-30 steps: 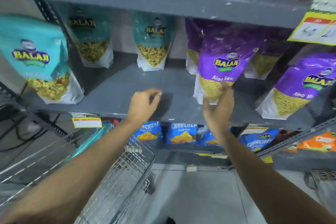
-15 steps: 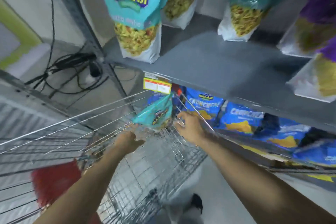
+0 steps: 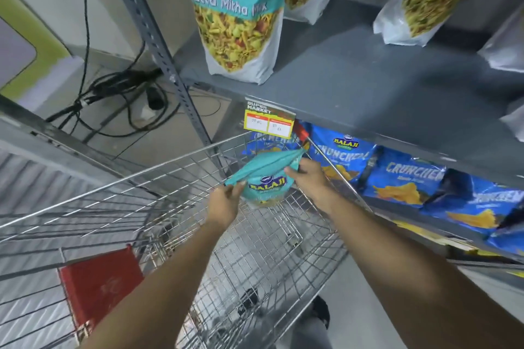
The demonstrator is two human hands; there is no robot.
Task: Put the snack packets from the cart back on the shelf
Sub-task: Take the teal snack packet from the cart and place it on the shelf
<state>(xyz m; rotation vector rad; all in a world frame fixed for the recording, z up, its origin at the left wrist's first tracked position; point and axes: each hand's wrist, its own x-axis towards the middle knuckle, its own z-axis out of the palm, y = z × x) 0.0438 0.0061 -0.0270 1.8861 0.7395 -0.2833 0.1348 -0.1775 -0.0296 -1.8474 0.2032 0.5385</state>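
Note:
A teal Balaji snack packet (image 3: 265, 178) hangs above the far end of the wire cart (image 3: 158, 178). My left hand (image 3: 225, 204) pinches its top left corner and my right hand (image 3: 307, 178) grips its top right edge. Just above it runs the grey shelf (image 3: 382, 93), where a matching teal packet (image 3: 235, 14) stands at the front left and two more teal packets (image 3: 425, 0) stand further back. The held packet's lower part is partly hidden behind my left hand.
A price tag (image 3: 269, 122) hangs from the shelf edge right above the packet. Blue Crunchem chip bags (image 3: 402, 178) fill the lower shelf at right. A slotted steel upright (image 3: 158, 45) stands left of the shelf. Cables (image 3: 119, 91) lie on the floor. A red flap (image 3: 99, 286) sits in the cart.
Both hands left the shelf and dropped to the cart. They have closed on the teal packet and raised it slightly above the cart's basket.

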